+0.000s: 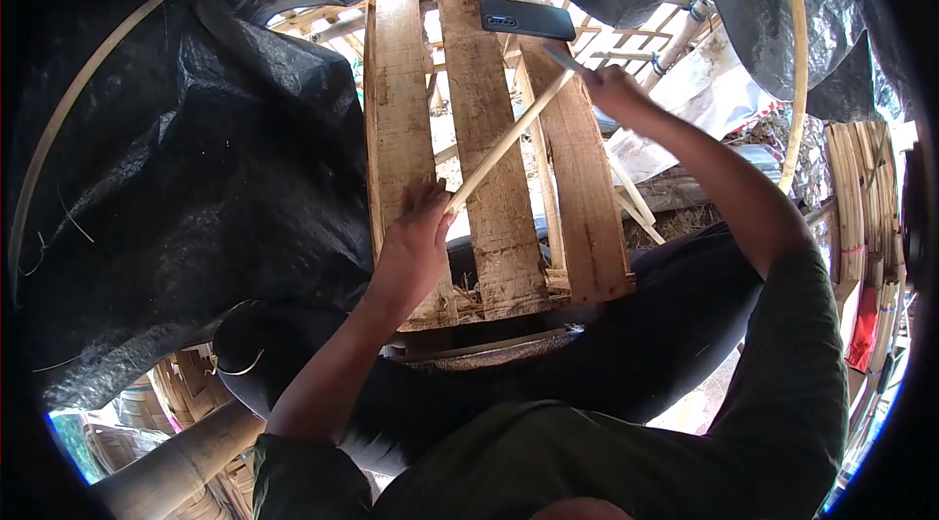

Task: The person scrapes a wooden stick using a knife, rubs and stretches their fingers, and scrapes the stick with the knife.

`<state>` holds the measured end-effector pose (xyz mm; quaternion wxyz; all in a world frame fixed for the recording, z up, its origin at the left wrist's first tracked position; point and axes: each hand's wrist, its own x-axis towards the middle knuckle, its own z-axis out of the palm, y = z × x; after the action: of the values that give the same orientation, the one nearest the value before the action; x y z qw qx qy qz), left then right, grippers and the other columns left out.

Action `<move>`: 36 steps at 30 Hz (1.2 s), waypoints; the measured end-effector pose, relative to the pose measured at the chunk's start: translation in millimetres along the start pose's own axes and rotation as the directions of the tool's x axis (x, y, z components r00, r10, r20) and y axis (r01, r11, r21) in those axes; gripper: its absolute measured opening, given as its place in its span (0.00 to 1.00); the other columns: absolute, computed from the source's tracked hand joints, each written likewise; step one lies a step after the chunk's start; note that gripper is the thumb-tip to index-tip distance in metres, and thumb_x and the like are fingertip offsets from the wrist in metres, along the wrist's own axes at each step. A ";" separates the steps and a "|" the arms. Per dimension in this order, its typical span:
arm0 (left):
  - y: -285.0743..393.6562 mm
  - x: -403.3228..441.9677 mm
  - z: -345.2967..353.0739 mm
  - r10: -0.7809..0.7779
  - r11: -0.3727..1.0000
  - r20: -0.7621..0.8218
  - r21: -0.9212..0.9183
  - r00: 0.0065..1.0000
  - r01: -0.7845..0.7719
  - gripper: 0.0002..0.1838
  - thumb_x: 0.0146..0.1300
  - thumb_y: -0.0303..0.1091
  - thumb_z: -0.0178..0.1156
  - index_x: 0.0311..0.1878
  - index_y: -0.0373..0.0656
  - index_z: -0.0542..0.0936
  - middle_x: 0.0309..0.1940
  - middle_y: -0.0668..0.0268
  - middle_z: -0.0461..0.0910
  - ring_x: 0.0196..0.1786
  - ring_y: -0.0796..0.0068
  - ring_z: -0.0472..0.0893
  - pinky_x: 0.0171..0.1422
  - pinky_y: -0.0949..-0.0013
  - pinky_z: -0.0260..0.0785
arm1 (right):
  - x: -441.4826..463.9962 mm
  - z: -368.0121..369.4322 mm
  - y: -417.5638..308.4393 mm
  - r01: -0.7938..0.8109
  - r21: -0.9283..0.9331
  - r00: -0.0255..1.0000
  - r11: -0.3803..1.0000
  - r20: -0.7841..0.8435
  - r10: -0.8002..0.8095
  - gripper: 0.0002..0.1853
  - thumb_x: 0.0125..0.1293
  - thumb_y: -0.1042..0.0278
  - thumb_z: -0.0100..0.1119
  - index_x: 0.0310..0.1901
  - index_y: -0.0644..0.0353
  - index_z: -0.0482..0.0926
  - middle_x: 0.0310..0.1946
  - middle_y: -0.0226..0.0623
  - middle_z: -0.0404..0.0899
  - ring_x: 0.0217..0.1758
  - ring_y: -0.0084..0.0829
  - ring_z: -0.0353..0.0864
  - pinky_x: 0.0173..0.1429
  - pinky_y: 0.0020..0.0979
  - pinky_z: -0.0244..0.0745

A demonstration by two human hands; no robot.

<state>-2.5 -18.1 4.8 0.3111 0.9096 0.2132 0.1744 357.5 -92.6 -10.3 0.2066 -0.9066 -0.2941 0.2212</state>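
Note:
My left hand [411,244] is closed around the lower end of a pale bamboo strip [511,136], resting on the slatted wooden bench. The strip slants up to the right across the planks. My right hand [620,95] grips a knife, whose blade [561,58] points up and left at the strip's far end. Whether the edge touches the strip I cannot tell. The knife's handle is hidden in my fingers. Beneath both hands lie the rough planks [401,80] of the bench, with gaps between them.
A dark phone [533,21] lies across the far planks. Black plastic sheeting [245,197] hangs at the left and overhead. Bundled bamboo strips [851,197] stand at the right. A thick bamboo pole [186,456] lies at lower left. My legs are on both sides of the bench's near end.

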 end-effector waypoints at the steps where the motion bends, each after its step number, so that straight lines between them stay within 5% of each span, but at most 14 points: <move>1: 2.1 -0.9 0.4 0.009 1.000 -0.023 -0.004 1.000 -0.009 0.09 0.68 0.23 0.55 0.50 0.32 0.74 0.53 0.45 0.78 0.56 0.41 0.77 0.64 0.49 0.69 | -5.7 3.6 0.7 0.098 -0.023 0.995 0.995 0.005 -0.098 0.29 0.74 0.42 0.46 0.41 0.67 0.78 0.20 0.47 0.79 0.21 0.40 0.83 0.20 0.43 0.77; 5: 1.5 -4.9 -1.2 -0.012 0.999 0.000 -0.041 1.000 0.012 0.12 0.67 0.22 0.56 0.52 0.32 0.74 0.54 0.44 0.78 0.58 0.42 0.77 0.69 0.50 0.66 | 34.9 -16.1 27.6 0.050 0.062 0.994 0.997 0.091 -0.055 0.29 0.74 0.42 0.45 0.44 0.68 0.79 0.17 0.38 0.76 0.17 0.34 0.79 0.18 0.40 0.76; 7: 10.7 -4.9 -3.0 -0.139 0.986 0.099 -0.078 0.985 0.147 0.14 0.67 0.23 0.56 0.55 0.31 0.73 0.55 0.42 0.78 0.63 0.45 0.75 0.75 0.49 0.61 | 6.7 -24.1 2.1 -0.050 0.013 0.994 0.999 0.100 0.048 0.30 0.74 0.42 0.45 0.42 0.69 0.79 0.16 0.34 0.73 0.15 0.30 0.75 0.17 0.35 0.73; 9: 8.8 -5.0 -2.3 -0.116 0.991 0.094 -0.061 0.989 0.122 0.14 0.67 0.23 0.55 0.55 0.30 0.73 0.55 0.42 0.78 0.64 0.46 0.75 0.76 0.48 0.59 | -19.9 -15.1 -17.1 0.006 0.088 0.935 0.996 0.353 -0.037 0.29 0.76 0.39 0.45 0.40 0.63 0.77 0.13 0.25 0.63 0.11 0.21 0.62 0.13 0.31 0.56; 10: 7.6 -3.7 -2.1 -0.090 0.995 0.087 -0.034 0.992 0.093 0.14 0.68 0.23 0.55 0.55 0.29 0.72 0.56 0.42 0.78 0.64 0.46 0.75 0.77 0.47 0.58 | -26.5 -17.7 -33.7 0.032 -0.006 0.929 0.999 0.369 -0.027 0.32 0.74 0.38 0.44 0.36 0.65 0.78 0.15 0.30 0.68 0.13 0.24 0.72 0.14 0.33 0.68; 13: 6.0 -3.6 1.7 -0.021 0.998 0.096 0.063 0.995 0.015 0.14 0.68 0.22 0.53 0.55 0.28 0.72 0.55 0.43 0.78 0.62 0.45 0.76 0.76 0.47 0.59 | 23.8 -20.2 2.4 0.087 0.051 0.974 0.995 0.204 -0.096 0.31 0.75 0.38 0.45 0.34 0.64 0.78 0.13 0.30 0.66 0.12 0.24 0.72 0.14 0.35 0.69; 17: 3.2 -2.6 6.0 0.034 0.987 0.043 0.157 0.998 -0.041 0.13 0.68 0.21 0.53 0.55 0.29 0.72 0.55 0.42 0.78 0.61 0.46 0.77 0.75 0.47 0.61 | -18.3 13.3 -12.2 0.039 0.036 0.976 0.999 0.215 -0.046 0.31 0.75 0.40 0.44 0.37 0.65 0.82 0.14 0.36 0.73 0.12 0.33 0.74 0.15 0.39 0.71; 19: 2.5 1.3 -1.0 -0.105 0.990 0.004 -0.089 0.994 0.105 0.16 0.67 0.25 0.59 0.57 0.35 0.76 0.52 0.43 0.79 0.55 0.43 0.79 0.64 0.51 0.72 | -25.8 22.9 -15.0 0.177 -0.019 0.973 0.984 0.153 -0.172 0.31 0.75 0.40 0.45 0.37 0.66 0.83 0.14 0.37 0.75 0.14 0.31 0.77 0.18 0.37 0.72; 23: -1.4 -1.8 0.7 0.003 1.000 -0.038 -0.010 0.999 -0.003 0.15 0.66 0.25 0.59 0.56 0.36 0.76 0.50 0.44 0.81 0.53 0.44 0.80 0.62 0.51 0.73 | -3.6 15.7 -1.9 0.114 -0.059 0.982 0.992 0.160 -0.103 0.31 0.74 0.40 0.46 0.38 0.66 0.82 0.15 0.37 0.76 0.14 0.30 0.75 0.18 0.38 0.70; 26: -2.3 -3.7 6.1 -0.016 1.000 -0.041 0.002 0.999 0.016 0.14 0.66 0.25 0.60 0.55 0.37 0.77 0.47 0.45 0.82 0.49 0.45 0.82 0.56 0.52 0.76 | -67.7 19.7 -45.3 0.019 0.002 0.976 1.000 0.218 -0.019 0.31 0.74 0.41 0.47 0.29 0.65 0.81 0.14 0.40 0.76 0.15 0.32 0.76 0.20 0.40 0.70; 27: -5.5 -3.1 7.5 0.012 1.000 -0.062 0.002 0.998 -0.012 0.14 0.66 0.25 0.60 0.55 0.37 0.77 0.45 0.46 0.82 0.47 0.45 0.82 0.53 0.52 0.77 | -53.2 28.9 -28.1 0.205 -0.061 0.971 0.977 0.138 -0.196 0.31 0.74 0.40 0.48 0.27 0.64 0.81 0.15 0.42 0.77 0.16 0.35 0.78 0.22 0.42 0.71; 30: -2.5 -2.5 2.3 -0.003 1.000 -0.033 -0.018 0.999 0.002 0.14 0.66 0.25 0.60 0.54 0.37 0.77 0.41 0.47 0.82 0.43 0.46 0.83 0.45 0.53 0.76 | 23.8 24.0 18.4 0.190 -0.026 0.981 0.981 0.035 -0.189 0.31 0.72 0.38 0.49 0.31 0.63 0.82 0.16 0.41 0.78 0.18 0.38 0.80 0.24 0.43 0.72; 31: 0.5 -3.4 1.9 -0.057 0.997 0.015 -0.044 0.998 0.057 0.13 0.66 0.25 0.60 0.53 0.38 0.77 0.39 0.47 0.81 0.41 0.46 0.83 0.42 0.53 0.75 | 21.0 11.0 9.9 0.044 0.002 0.999 0.999 0.010 -0.044 0.30 0.73 0.38 0.47 0.34 0.63 0.82 0.17 0.40 0.78 0.18 0.36 0.80 0.24 0.42 0.72; 36: -1.9 -4.1 4.1 -0.036 0.996 -0.020 -0.084 0.999 0.035 0.10 0.66 0.24 0.60 0.50 0.38 0.77 0.35 0.49 0.80 0.38 0.45 0.82 0.36 0.54 0.73 | -54.2 26.5 -37.9 0.118 -0.056 0.972 0.991 0.210 -0.104 0.30 0.75 0.41 0.46 0.33 0.65 0.80 0.18 0.40 0.77 0.17 0.35 0.79 0.23 0.41 0.72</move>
<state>-4.7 -20.8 -0.2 0.3497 0.8898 0.2252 0.1876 287.4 -91.8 2.4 0.1560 -0.8674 -0.3714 0.2922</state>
